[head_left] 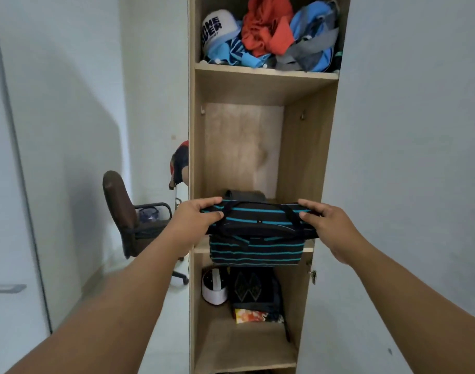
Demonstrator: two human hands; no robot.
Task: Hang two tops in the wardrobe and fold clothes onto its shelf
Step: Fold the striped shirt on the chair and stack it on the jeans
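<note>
Left hand (197, 215) and right hand (328, 222) each grip an end of a folded striped top (258, 233), best slid level onto the shelf (309, 249) just beyond them.

One piece of print could be read. A white cap (219, 28) on the top shelf (266, 72) bore dark block letters in two lines; the upper line ended in "ME" and the lower in "ER", the first letters being turned away. A smaller line beneath them was too fine to read.
</note>
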